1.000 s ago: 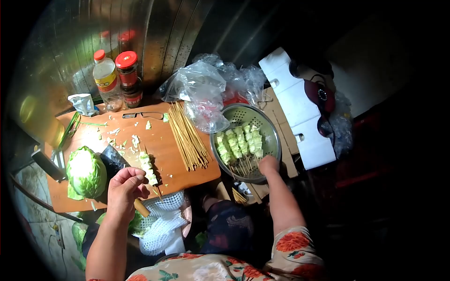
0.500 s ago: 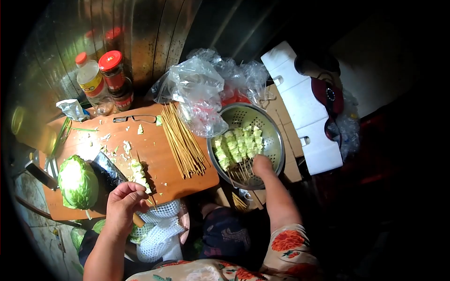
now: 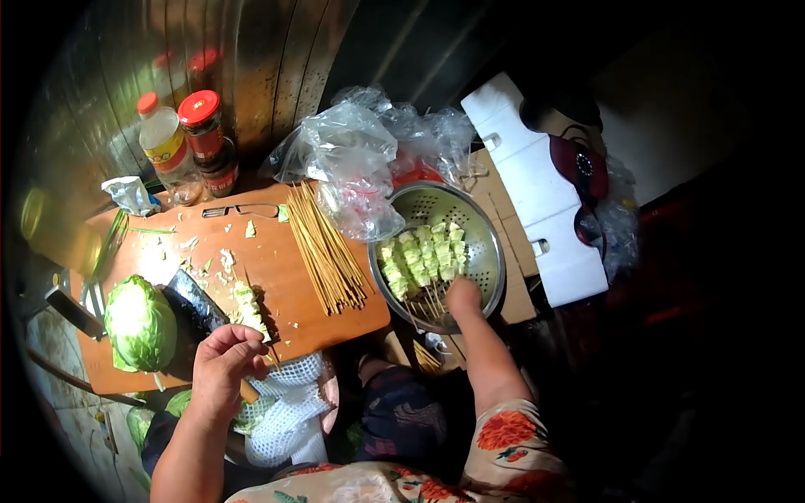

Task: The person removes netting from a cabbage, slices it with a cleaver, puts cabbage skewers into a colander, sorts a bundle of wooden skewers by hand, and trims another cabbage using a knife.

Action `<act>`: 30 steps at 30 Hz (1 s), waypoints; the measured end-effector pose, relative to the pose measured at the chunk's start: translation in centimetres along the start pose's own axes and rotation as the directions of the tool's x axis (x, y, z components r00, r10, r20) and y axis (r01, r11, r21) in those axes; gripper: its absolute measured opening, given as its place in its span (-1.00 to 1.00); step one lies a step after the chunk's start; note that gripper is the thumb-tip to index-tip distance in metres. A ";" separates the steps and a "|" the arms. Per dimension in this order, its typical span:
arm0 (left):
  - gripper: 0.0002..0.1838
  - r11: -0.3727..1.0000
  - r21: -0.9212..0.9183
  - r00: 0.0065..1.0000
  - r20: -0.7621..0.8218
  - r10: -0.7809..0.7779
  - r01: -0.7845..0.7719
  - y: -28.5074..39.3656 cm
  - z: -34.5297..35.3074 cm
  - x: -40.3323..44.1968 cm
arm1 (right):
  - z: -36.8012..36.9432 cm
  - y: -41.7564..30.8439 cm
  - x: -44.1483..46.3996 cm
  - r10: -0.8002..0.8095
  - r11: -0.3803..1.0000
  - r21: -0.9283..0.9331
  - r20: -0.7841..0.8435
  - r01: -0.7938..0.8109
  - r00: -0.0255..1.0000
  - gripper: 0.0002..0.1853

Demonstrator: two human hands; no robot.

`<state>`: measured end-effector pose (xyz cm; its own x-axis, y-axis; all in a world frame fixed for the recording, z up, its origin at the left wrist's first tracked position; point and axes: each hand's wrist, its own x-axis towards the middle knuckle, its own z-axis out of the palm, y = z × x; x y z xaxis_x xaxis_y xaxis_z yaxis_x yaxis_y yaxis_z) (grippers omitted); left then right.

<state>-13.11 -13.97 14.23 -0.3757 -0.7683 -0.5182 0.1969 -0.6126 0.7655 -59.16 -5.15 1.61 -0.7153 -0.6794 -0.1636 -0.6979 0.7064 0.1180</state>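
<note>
My left hand (image 3: 225, 359) is closed at the near edge of the board, thumb and fingertips pinched at the lower end of a cabbage skewer (image 3: 246, 306). The skewer's bare stick sticks out below my fingers. My right hand (image 3: 463, 297) is closed in a fist inside the metal colander (image 3: 489, 226), at the stick end of the rightmost skewer. Several cabbage skewers (image 3: 426, 253) lie side by side there, sticks toward me. My fingers hide the exact grip on both sides.
The orange board (image 3: 319, 333) holds a cabbage (image 3: 141, 323), a cleaver (image 3: 194, 300), bamboo sticks (image 3: 325, 251) and scraps. Behind stand a bottle (image 3: 163, 142) and red-lidded jars (image 3: 201, 126). Plastic bags (image 3: 348, 151) touch the colander; white foam (image 3: 537, 193) lies right.
My right hand stays at the skewers in the colander, with only a slight shift. My left hand keeps its pinch. The whole view has moved a little.
</note>
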 end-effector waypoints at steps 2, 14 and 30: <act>-0.96 1.000 -0.001 1.000 0.004 0.000 0.000 -0.1 0.0 -0.1 | 0.9 0.4 0.1 0.006 1.000 0.001 0.004 -0.006 1.000 -0.79; -0.99 0.999 -0.028 0.999 -0.008 -0.035 0.035 -0.1 -0.2 -0.1 | 1.9 0.0 0.4 0.028 0.999 0.035 -0.019 -0.027 0.999 -0.79; -0.96 0.998 0.010 0.998 -0.015 -0.060 0.060 -0.7 0.8 0.7 | -1.8 0.7 1.7 0.085 0.978 0.195 -0.060 -0.072 0.995 -0.76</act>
<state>-14.24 -13.94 13.67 -0.3736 -0.7326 -0.5690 0.1652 -0.6561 0.7363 -60.91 -6.14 3.20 -0.7730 -0.6274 -0.0935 -0.6242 0.7786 -0.0638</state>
